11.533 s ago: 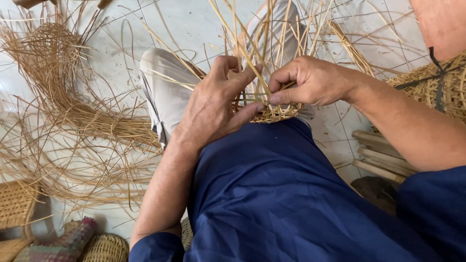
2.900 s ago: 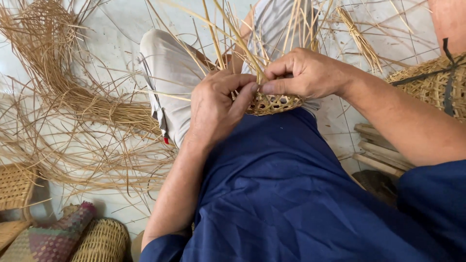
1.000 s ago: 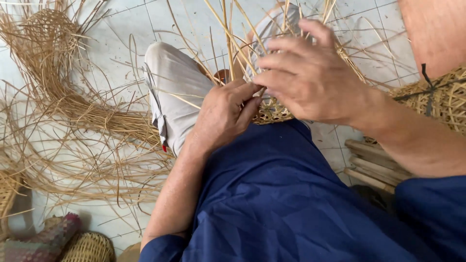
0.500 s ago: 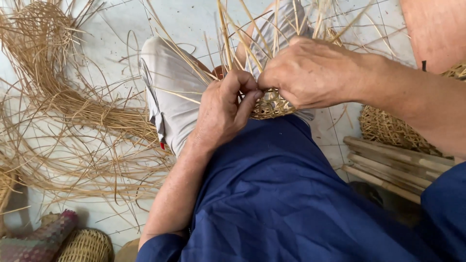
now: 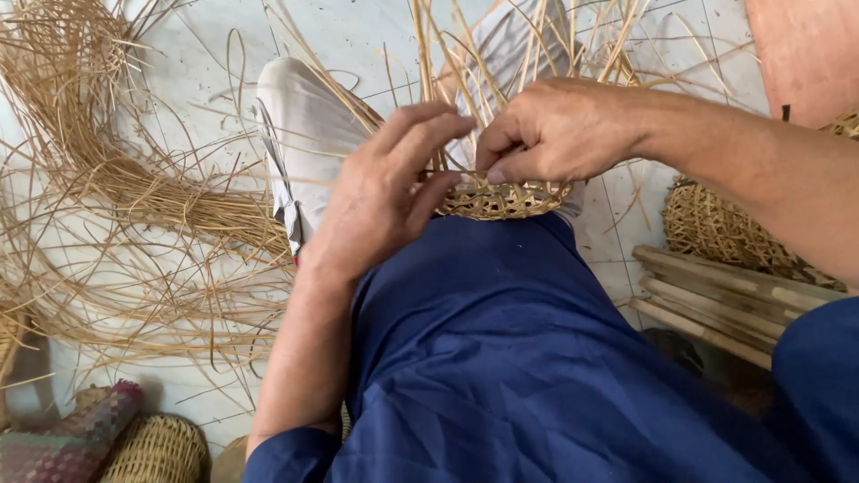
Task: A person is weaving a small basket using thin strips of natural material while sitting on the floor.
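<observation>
A small woven basket base of pale straw rests at the edge of my blue-clad lap, with long loose strands fanning up from it. My left hand lies against the weave's left side, fingers spread and touching a thin strand. My right hand sits just above the weave, thumb and forefinger pinched on a strand. Most of the base is hidden behind both hands.
A big heap of loose straw covers the tiled floor at left. White shoes sit beyond my lap. A finished woven basket and wooden slats lie at right; small baskets sit bottom left.
My left hand has lifted off its grip on the weave and opened its fingers. My right hand has shifted slightly right, still pinching a strand.
</observation>
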